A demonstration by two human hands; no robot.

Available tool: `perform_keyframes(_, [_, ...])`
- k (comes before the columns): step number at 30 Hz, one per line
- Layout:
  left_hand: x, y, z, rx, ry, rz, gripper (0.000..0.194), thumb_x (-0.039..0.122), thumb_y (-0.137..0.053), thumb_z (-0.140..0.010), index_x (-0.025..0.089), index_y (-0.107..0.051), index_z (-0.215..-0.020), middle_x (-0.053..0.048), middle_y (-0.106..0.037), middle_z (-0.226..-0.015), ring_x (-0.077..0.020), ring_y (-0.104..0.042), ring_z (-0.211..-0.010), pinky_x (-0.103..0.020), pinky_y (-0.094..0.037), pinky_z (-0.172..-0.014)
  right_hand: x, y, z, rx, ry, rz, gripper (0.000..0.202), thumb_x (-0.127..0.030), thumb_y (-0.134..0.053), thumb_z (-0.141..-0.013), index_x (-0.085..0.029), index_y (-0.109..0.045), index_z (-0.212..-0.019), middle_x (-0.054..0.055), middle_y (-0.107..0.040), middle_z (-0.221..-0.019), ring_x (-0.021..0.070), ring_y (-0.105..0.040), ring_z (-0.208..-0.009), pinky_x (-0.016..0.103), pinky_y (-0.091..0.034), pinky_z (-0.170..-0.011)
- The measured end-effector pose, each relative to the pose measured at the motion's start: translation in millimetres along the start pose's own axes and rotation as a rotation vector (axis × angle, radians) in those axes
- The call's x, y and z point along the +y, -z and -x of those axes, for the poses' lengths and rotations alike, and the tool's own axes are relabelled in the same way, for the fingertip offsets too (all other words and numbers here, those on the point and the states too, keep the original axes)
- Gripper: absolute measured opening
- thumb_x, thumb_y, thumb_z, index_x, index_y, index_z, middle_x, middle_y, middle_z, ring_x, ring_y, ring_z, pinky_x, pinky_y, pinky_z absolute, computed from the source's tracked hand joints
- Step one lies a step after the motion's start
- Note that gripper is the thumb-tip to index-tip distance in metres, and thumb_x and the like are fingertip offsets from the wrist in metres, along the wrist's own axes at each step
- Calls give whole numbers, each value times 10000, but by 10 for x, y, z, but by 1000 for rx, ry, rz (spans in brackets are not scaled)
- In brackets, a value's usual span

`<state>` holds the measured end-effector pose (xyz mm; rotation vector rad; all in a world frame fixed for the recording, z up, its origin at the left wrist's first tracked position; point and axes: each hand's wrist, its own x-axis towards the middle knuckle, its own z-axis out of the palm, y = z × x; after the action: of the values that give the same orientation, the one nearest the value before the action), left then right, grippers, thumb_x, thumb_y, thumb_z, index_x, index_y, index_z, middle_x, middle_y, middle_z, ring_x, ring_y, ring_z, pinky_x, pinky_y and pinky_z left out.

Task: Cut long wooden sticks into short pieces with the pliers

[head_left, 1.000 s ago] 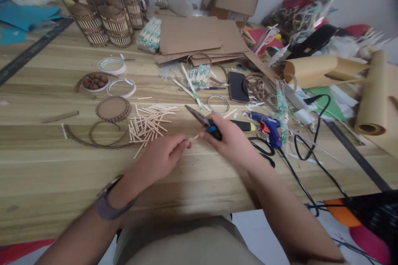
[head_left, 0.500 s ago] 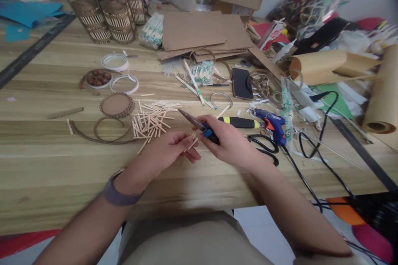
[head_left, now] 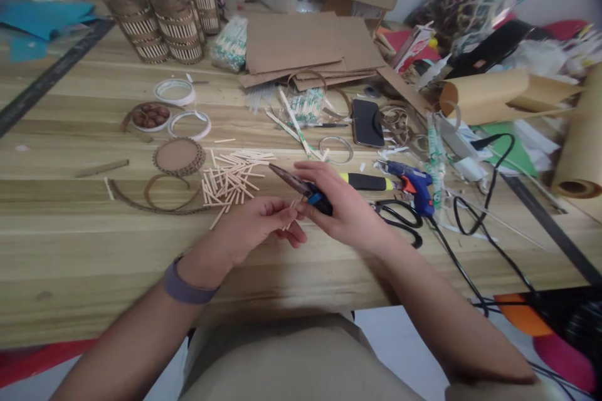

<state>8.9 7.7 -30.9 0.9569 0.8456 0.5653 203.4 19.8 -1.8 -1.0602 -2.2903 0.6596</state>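
Observation:
My left hand [head_left: 256, 225] pinches a few short wooden sticks [head_left: 290, 216] between thumb and fingers. Wrapped round dark pliers with blue on the handle [head_left: 290, 180] is my right hand [head_left: 343, 210]; the jaws point up and left, over the edge of a loose pile of short sticks [head_left: 230, 182]. The fingertips of both hands meet at the held sticks. Left of the pile lies a round cardboard disc with a braided rim [head_left: 179, 156]. Below it are a curled brown strip [head_left: 155, 205] and its loose end.
Scissors [head_left: 402, 219], a blue glue gun [head_left: 416, 188] with a black cable, and a yellow-black handle [head_left: 369, 182] lie right of my hands. Behind are a phone [head_left: 367, 123], cardboard sheets [head_left: 301, 44], tape rolls [head_left: 174, 92], a bowl of brown balls [head_left: 150, 116] and stick-covered lanterns [head_left: 179, 31].
My right fingertips have closed in on the sticks in my left hand. The pale stick that stuck out above my right hand no longer shows there.

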Motion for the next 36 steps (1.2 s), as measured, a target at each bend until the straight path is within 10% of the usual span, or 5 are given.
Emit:
perform_keyframes(7, [-12,-59,-24,134,-69,191,342,485,-790,-719,171,-675,-789,-6,-678,-708,-143,-606,-642,-257,-441,-636,-142,-225,118,141,-86,118,654,-370,-811,-754,-176,-506,-1299,186,-466,-1270,338,-463,-1303,486,-511,-998])
perform_keyframes(16, [-4,-125,-27,206,-151,175,244,397,-745,-748,183,-628,-751,15,-667,-701,-158,-626,-701,-260,-462,-671,-183,-330,52,175,-109,143,557,-275,-731,-814,-180,-504,-1313,175,-457,-1275,308,-557,-1158,473,-519,-954])
perform_keyframes(27, [51,-84,73,193,-124,-105,268,421,-612,-905,162,-660,-948,-34,-763,-774,-186,-705,-761,-319,-507,-773,-165,406,331,-298,-714,-361,265,-461,-649,-798,-220,-654,-908,32,-653,-887,210,-592,-840,317,-468,-755])
perform_keyframes(36, [66,-123,95,11,-53,-212,257,402,-577,-908,168,-670,-856,-42,-761,-742,-182,-691,-726,-305,-485,-732,-175,373,309,-472,-918,-669,207,-288,-675,-689,-195,-669,-873,0,-643,-795,147,-552,-713,270,-438,-627])
